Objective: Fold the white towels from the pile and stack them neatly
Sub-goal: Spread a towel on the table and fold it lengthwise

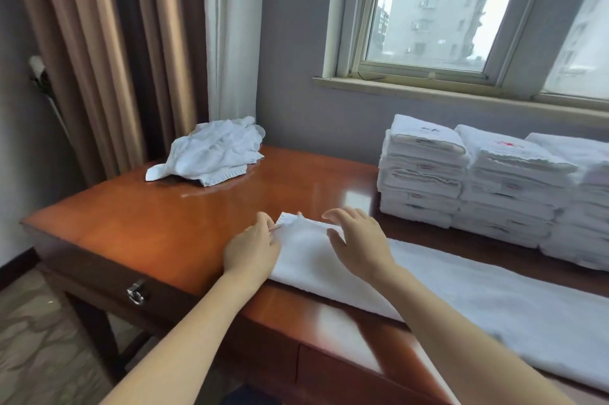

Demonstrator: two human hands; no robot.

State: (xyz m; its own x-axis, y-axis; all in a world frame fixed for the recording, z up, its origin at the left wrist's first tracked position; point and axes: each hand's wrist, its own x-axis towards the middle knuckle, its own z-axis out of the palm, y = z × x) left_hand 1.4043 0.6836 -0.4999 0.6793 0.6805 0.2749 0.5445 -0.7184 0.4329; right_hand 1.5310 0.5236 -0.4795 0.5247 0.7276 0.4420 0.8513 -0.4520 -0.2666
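A long white towel (461, 299) lies folded lengthwise along the wooden table (148, 226), running from the middle to the lower right. My left hand (252, 248) rests at the towel's left end, fingers against its edge near the far corner. My right hand (357, 241) hovers over the same end with fingers spread and relaxed, holding nothing. A small crumpled pile of white towels (214, 151) sits at the table's far left corner. Three stacks of folded white towels (494, 187) stand at the far right under the window.
The table's left edge and front edge with a drawer handle (135, 293) are close by. Brown curtains (99, 42) hang behind the pile. A windowsill (461, 91) runs above the stacks. Bare wood lies between the pile and the flat towel.
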